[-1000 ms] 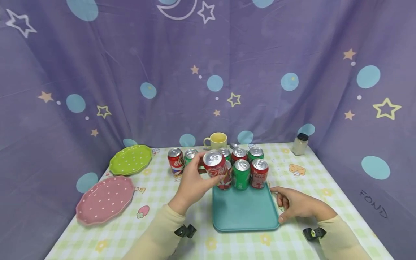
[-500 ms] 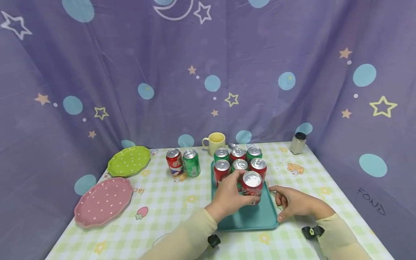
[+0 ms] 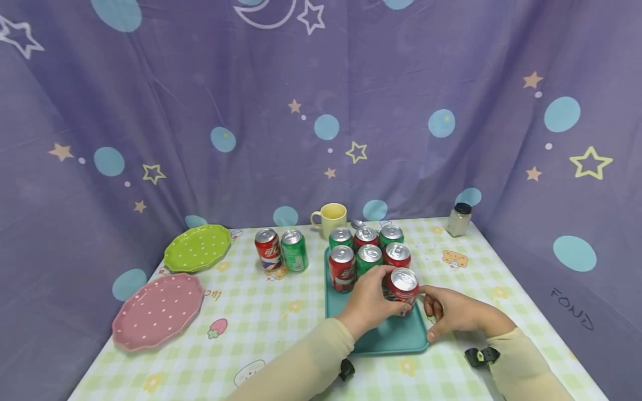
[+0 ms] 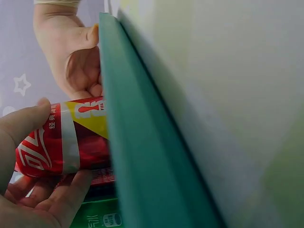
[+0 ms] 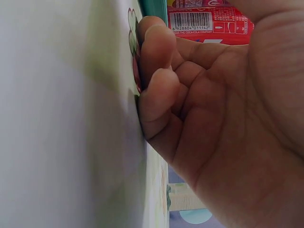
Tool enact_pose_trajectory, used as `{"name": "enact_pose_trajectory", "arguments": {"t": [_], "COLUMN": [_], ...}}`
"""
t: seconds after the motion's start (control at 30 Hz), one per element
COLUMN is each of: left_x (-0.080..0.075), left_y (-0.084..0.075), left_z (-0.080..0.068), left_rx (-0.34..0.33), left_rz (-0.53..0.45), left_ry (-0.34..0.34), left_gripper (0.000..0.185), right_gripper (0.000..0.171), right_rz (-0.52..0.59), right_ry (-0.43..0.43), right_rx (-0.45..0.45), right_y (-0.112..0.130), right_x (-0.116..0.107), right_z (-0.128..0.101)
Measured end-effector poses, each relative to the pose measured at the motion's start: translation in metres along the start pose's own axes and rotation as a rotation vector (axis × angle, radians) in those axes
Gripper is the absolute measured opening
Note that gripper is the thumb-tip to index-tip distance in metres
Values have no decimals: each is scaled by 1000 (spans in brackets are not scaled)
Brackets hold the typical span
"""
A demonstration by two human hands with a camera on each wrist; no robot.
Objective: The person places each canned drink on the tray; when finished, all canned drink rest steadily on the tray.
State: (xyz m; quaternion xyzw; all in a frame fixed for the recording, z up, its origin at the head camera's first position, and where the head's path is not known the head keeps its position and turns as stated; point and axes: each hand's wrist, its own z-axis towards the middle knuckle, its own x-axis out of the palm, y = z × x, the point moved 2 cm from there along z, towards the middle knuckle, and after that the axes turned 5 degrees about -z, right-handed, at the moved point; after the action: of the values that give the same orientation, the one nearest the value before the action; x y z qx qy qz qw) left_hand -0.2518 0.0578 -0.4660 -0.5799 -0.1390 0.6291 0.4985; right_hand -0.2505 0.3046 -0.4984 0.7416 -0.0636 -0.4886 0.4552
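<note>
My left hand grips a red cola can from its left, thumb on the near side and fingers behind. The can is upright over the right part of the teal tray; in the left wrist view the tray's wall hides its base. Beside the tray's right edge lies my right hand, index finger and thumb spread and touching the edge, the other fingers bent, gripping nothing. Behind the held can, red and green cans stand on the tray in two rows, among them a red can and a green can.
Another red can and green can stand left of the tray. A yellow mug and a spoon are behind it. A green plate and pink plate lie at left. A black-lidded jar stands back right.
My left hand has carried the red can rightward and toward me, from above the tray's back left to its right side, lowering it. My right hand has stayed at the tray's edge.
</note>
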Motion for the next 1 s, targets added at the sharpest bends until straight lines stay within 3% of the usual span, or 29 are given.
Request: {"name": "enact_pose_trajectory", "arguments": {"t": [0.17,0.4,1.0], "left_x": [3,4,3], "left_y": [0,2,-1], "left_z": [1,1,0], "left_rx": [-6,40,23], "left_rz": [1,110,80], "left_ry": [-30,-63,-84], "left_gripper": [78,79,76], "right_gripper": [77,84,85], "right_rz": [-2,-18,4], "right_ry": [-1,-2,6], "right_rx": [-6,15,27], "right_y": [-1,-2,5], "right_x": [0,0,-1], "right_z": [1,1,-1]}}
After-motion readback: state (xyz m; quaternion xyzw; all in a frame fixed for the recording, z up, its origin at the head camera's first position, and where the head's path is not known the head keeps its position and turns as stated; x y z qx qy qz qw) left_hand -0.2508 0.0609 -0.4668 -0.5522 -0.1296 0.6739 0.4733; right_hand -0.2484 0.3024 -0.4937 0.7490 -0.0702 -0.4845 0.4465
